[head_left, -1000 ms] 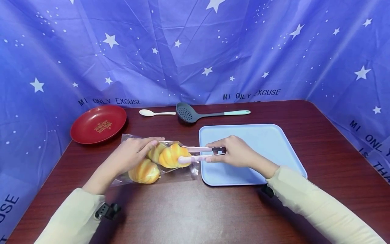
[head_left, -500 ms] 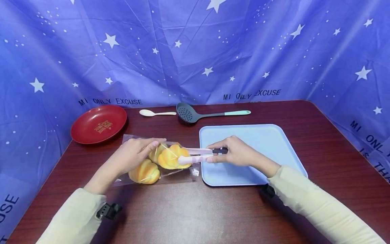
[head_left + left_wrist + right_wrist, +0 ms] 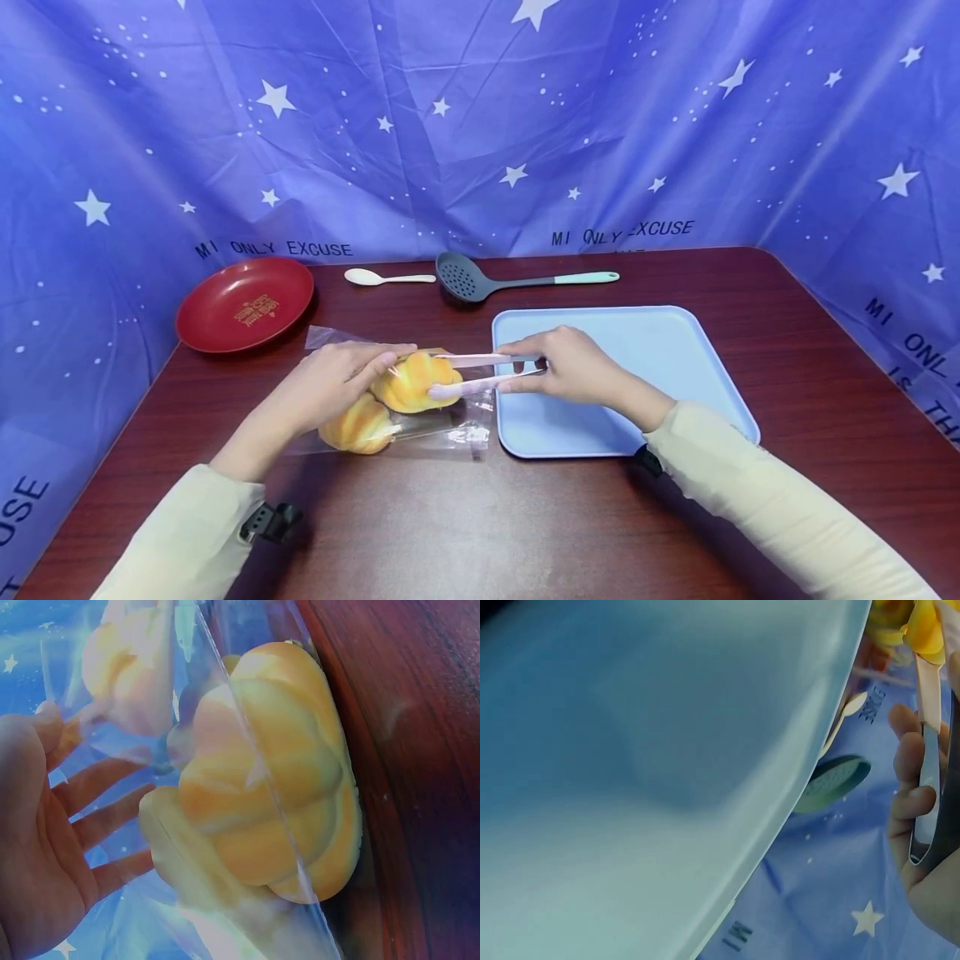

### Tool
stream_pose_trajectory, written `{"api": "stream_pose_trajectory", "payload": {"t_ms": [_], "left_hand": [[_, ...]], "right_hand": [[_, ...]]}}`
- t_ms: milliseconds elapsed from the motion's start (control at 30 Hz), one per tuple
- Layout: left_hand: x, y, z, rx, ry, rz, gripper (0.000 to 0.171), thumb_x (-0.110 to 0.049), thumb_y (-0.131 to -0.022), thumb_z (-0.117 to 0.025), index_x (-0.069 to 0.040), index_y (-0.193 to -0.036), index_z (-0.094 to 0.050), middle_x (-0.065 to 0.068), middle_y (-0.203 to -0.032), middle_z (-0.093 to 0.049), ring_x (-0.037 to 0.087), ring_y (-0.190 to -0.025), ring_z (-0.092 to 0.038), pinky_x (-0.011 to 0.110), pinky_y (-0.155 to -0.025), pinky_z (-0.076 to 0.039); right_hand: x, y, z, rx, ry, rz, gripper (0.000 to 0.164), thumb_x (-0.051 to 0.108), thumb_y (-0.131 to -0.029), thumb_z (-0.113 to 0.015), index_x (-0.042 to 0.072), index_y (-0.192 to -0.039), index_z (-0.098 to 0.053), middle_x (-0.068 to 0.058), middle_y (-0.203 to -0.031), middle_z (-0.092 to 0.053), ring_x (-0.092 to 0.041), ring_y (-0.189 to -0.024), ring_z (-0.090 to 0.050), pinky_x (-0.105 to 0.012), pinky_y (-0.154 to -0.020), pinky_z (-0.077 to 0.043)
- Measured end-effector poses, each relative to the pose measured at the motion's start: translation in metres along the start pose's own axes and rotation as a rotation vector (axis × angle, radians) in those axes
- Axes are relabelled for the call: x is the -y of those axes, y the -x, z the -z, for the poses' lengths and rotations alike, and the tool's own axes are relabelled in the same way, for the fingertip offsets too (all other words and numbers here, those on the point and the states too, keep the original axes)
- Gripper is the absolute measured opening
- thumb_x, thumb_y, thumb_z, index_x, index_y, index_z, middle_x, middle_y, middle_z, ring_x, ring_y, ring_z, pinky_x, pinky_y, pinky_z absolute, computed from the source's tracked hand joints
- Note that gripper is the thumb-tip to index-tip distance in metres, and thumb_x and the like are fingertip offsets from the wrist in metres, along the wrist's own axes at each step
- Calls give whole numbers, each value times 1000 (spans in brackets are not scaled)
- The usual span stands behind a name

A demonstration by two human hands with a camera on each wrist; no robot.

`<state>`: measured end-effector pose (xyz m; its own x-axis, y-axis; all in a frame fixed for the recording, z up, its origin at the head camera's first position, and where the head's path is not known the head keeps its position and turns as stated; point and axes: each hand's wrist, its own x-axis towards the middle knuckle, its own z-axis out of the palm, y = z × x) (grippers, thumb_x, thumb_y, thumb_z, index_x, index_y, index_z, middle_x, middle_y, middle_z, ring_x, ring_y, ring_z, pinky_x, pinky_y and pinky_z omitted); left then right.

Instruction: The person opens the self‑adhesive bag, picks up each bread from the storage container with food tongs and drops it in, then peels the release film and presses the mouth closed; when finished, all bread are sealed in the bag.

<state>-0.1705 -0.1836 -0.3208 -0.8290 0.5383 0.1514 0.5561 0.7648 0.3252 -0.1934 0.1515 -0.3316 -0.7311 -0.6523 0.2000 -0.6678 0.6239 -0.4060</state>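
Observation:
A clear plastic bag (image 3: 465,437) lies on the table with bread rolls in and around its film. My left hand (image 3: 330,383) rests over the bag with fingers extended; in the left wrist view its fingers are spread against the film beside a ridged yellow roll (image 3: 262,780). With my right hand (image 3: 573,367) I grip a pair of tongs (image 3: 468,387), metal with pink tips. Those tips are around a golden roll (image 3: 412,383) at the bag's right part. Another roll (image 3: 356,427) sits nearer me, partly under the left hand.
A light blue tray (image 3: 637,333) lies under and behind the right hand. Along the back are a red plate (image 3: 225,317), a white spoon (image 3: 363,277) and a slotted skimmer (image 3: 465,282). A blue star-patterned cloth (image 3: 480,125) stands behind the table.
My right hand and the tongs have moved slightly left, and the golden roll has shifted left toward the left hand. The left hand has barely moved.

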Motion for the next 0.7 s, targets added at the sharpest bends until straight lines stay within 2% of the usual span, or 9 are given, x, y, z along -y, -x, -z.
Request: {"api": "stream_pose_trajectory", "payload": {"t_ms": [200, 333, 500, 633, 700], "left_hand": [[-5, 0, 5, -4, -68, 55, 38, -37, -109, -46, -26, -140, -64, 6, -129, -70, 36, -120, -64, 58, -96, -50], [-5, 1, 9, -16, -82, 85, 36, -37, -108, -49, -27, -138, -66, 6, -125, -72, 38, -113, -66, 58, -86, -54], [-6, 1, 9, -46, -103, 78, 31, -33, -105, -57, -23, -131, -71, 10, -112, -75, 38, -100, -70, 58, -78, -56], [-6, 0, 8, -86, -137, 71, 28, -31, -103, -60, -21, -126, -74, 9, -95, -76, 37, -90, -70, 55, -71, -55], [-6, 0, 8, -113, -151, 69, 27, -30, -103, -61, -19, -124, -75, 8, -89, -76, 37, -88, -70, 54, -70, -55]], "right_hand": [[14, -7, -6, -12, -23, 15, 48, 45, -86, -80, 14, -123, -76, 18, -73, -59, -2, -57, -35, -25, -56, -37], [22, -11, -7, 8, -76, -15, 45, 43, -87, -80, 13, -121, -76, 18, -69, -58, -4, -59, -37, -26, -55, -34], [25, -13, -9, 41, -147, -82, 42, 42, -87, -80, 14, -118, -78, 16, -70, -63, -6, -60, -41, -26, -54, -36], [25, -14, -10, 64, -214, -127, 40, 38, -88, -80, 12, -118, -78, 11, -77, -68, -7, -60, -40, -26, -53, -37], [25, -14, -11, 78, -256, -148, 41, 36, -88, -80, 10, -119, -77, 8, -75, -67, -8, -59, -36, -27, -53, -35]]}}
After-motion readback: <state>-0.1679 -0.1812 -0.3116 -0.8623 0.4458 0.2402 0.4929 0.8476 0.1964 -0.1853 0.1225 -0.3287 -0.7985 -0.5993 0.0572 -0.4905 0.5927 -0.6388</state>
